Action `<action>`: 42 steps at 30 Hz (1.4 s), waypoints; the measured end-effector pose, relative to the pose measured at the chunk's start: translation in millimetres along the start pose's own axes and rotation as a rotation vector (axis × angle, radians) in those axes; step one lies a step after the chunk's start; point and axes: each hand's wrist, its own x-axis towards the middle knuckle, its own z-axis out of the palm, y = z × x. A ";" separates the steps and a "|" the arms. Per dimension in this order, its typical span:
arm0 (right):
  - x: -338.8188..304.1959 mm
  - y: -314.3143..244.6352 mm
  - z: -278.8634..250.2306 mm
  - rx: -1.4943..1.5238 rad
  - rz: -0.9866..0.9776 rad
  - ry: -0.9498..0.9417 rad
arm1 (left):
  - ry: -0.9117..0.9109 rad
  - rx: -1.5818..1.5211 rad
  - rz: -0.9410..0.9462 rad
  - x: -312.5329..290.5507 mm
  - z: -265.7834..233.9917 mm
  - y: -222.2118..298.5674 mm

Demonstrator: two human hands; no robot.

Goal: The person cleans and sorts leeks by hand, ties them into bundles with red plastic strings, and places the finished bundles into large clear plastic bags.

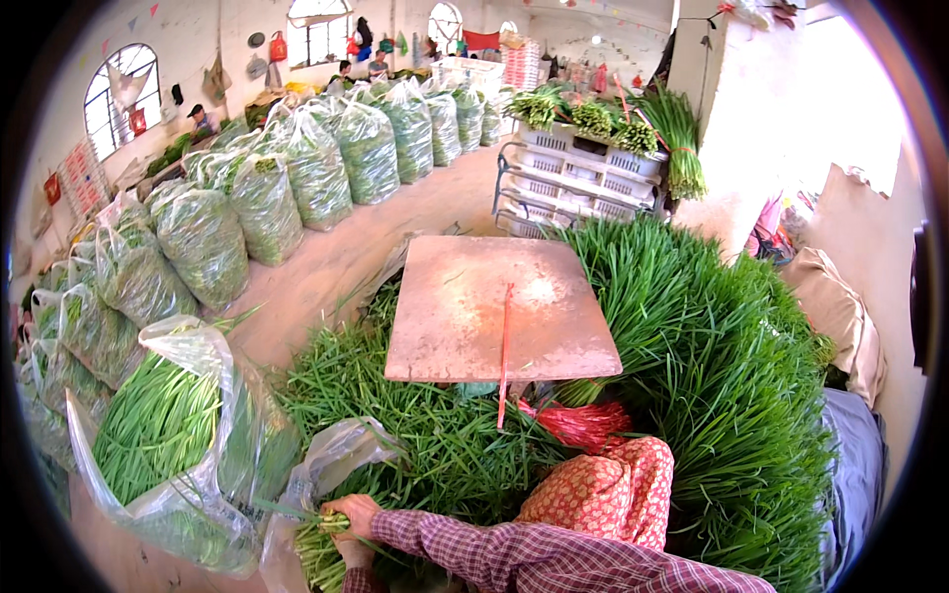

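From my remote seat I make out arched windows (122, 99) along the wall, an orange-red bag (279, 46) hanging between two of them, and a co-worker in a dark cap (201, 121) below. I also see stacked white plastic crates (542, 161) beside a pale pillar (732, 128), and beige cloth (840, 314) farther right.
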 end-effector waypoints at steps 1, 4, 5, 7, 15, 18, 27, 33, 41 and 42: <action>0.0 0.8 0.7 -0.009 -0.005 0.012 | -0.022 0.047 -0.017 0.1 1.8 -4.3; 5.9 -8.9 -2.4 0.033 -0.035 0.031 | -0.082 0.226 -0.087 3.1 1.1 -23.1; 6.3 -12.9 -5.8 0.056 -0.027 0.028 | -0.111 0.285 -0.105 4.6 4.2 -29.0; 7.2 -29.3 -20.3 0.081 -0.041 0.058 | -0.166 0.404 -0.141 5.2 10.9 -45.3; 29.4 -105.9 -108.6 0.622 -0.185 0.206 | -0.443 0.846 -0.185 -1.2 50.6 -116.8; 29.2 -126.9 -184.7 0.699 -0.337 0.287 | -0.225 0.673 -0.050 -11.3 48.6 -78.9; 7.1 -104.3 -287.6 0.583 0.003 0.670 | -0.517 0.435 -0.020 -17.9 -61.4 20.1; -31.4 -94.1 -274.8 0.657 0.009 0.687 | -0.983 0.088 -0.094 -36.6 -181.0 94.4; -31.6 -130.6 -268.6 1.204 0.013 0.295 | -0.396 -0.737 0.607 -4.4 -244.5 309.8; -34.4 -133.5 -266.1 1.139 0.035 0.305 | -0.384 -0.656 0.646 10.2 -232.6 333.1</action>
